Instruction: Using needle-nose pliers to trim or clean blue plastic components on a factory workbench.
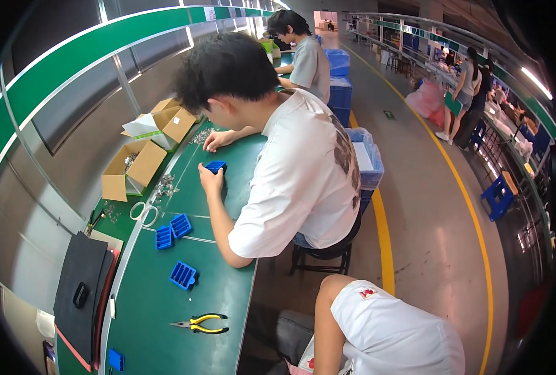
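White sleeve (397,331) above, the person's arm (327,319) bends sharply; both hands are out of view, their fingers' state untellable. Yellow-black pliers (195,322) lie on the green bench (147,334), a blue slotted tray (183,275) beyond; farther, a co-worker's hand (212,179) holds another tray (215,165).

Legible text: none could be read at this size.
Overhead strip: a pale notice (210,14) stood on the green strip (156,22); its print was too small to resolve.
Cardboard box: a small white label (177,120) was fixed to the box (181,130); its marks were illegible.
Floor sign: a small green sign (388,115) with pale marking lay on the grey floor (409,187) between the yellow lines (383,237); its content was unclear.
Sleeve patch: a patch with a red motif (368,293) stood on the white sleeve (403,331); lettering could not be determined.
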`<control>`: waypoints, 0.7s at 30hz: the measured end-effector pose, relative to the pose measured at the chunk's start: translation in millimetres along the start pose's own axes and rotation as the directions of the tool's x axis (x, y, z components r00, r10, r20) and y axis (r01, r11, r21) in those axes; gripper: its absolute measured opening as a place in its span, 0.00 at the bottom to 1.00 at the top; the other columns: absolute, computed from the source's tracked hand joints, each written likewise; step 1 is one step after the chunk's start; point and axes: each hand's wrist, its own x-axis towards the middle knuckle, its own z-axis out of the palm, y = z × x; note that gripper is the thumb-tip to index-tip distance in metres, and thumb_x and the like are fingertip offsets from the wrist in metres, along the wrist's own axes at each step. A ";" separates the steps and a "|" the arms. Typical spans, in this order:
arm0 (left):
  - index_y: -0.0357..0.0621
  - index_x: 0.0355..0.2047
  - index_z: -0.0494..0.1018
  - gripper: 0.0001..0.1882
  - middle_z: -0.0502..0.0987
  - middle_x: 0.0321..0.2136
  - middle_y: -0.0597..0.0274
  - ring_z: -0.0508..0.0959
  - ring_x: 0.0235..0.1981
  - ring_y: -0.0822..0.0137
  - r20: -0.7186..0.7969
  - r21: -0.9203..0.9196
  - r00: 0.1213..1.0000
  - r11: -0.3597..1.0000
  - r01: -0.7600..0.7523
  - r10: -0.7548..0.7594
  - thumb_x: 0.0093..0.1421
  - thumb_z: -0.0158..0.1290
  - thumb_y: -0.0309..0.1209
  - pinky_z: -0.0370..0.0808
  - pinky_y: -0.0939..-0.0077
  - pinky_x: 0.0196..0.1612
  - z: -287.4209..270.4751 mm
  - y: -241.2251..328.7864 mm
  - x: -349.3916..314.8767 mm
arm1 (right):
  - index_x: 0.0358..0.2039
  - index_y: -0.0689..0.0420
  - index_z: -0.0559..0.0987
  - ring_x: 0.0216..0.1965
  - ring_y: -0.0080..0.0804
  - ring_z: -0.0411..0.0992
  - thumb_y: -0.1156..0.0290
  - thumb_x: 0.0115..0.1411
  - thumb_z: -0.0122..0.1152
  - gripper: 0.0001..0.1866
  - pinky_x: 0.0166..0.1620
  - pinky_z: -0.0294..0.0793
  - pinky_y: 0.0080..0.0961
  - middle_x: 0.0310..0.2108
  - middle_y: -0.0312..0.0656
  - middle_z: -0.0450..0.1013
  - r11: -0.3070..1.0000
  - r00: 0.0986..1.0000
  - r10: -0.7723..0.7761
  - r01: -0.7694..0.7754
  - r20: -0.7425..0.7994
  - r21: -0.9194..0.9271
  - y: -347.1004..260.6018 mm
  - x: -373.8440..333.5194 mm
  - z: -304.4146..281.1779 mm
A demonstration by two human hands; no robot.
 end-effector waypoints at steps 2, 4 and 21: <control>0.31 0.51 0.68 0.26 0.75 0.47 0.48 0.75 0.49 0.59 0.107 0.057 0.993 0.997 0.042 -0.048 0.52 0.52 0.31 0.71 0.66 0.53 -9.7 3.7 -15.3 | 0.40 0.63 0.76 0.48 0.44 0.74 0.60 0.61 0.52 0.17 0.52 0.72 0.38 0.47 0.48 0.75 1.000 0.998 -0.010 0.009 0.058 0.005 5.2 -9.1 -8.2; 0.32 0.51 0.68 0.26 0.75 0.46 0.48 0.74 0.49 0.58 0.202 0.141 0.973 0.987 0.081 -0.109 0.52 0.53 0.32 0.70 0.64 0.53 -25.7 8.0 -17.0 | 0.40 0.63 0.76 0.47 0.44 0.74 0.60 0.61 0.53 0.17 0.52 0.72 0.38 0.46 0.48 0.75 0.998 0.994 -0.037 0.032 0.100 0.052 5.2 -20.9 -18.6; 0.34 0.30 0.72 0.20 0.69 0.22 0.58 0.71 0.27 0.60 0.686 0.285 0.712 0.956 -0.073 -0.150 0.54 0.52 0.44 0.68 0.64 0.36 -13.8 -35.1 41.2 | 0.43 0.63 0.74 0.42 0.38 0.73 0.58 0.59 0.54 0.21 0.46 0.72 0.34 0.40 0.46 0.75 0.979 0.719 -0.040 -0.111 0.694 0.171 -34.6 -49.7 30.5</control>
